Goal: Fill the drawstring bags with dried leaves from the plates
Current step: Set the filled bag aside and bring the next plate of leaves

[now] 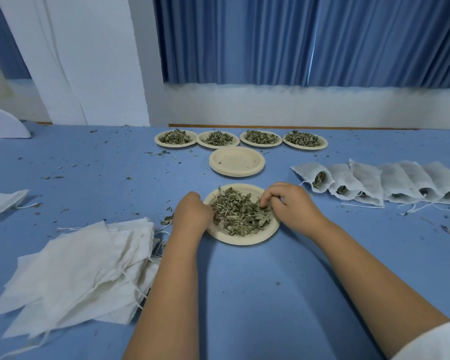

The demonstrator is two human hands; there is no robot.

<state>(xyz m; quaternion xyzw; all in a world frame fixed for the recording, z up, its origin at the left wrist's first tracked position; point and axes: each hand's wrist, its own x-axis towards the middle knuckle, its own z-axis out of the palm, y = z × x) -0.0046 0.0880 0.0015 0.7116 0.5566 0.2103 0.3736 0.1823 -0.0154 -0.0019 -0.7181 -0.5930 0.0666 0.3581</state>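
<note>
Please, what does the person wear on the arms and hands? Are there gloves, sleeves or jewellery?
The left hand and the right hand are bare: no gloves, and no ring, watch or bracelet shows. Both forearms are uncovered. A white fabric sleeve shows only on the right arm, at the picture's bottom right corner; the left arm shows no sleeve in view.

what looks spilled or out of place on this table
Leaf crumbs are scattered across the blue tablecloth, with a clump beside the near plate of dried leaves, by the left hand. The empty bags lie in an untidy fan.
</note>
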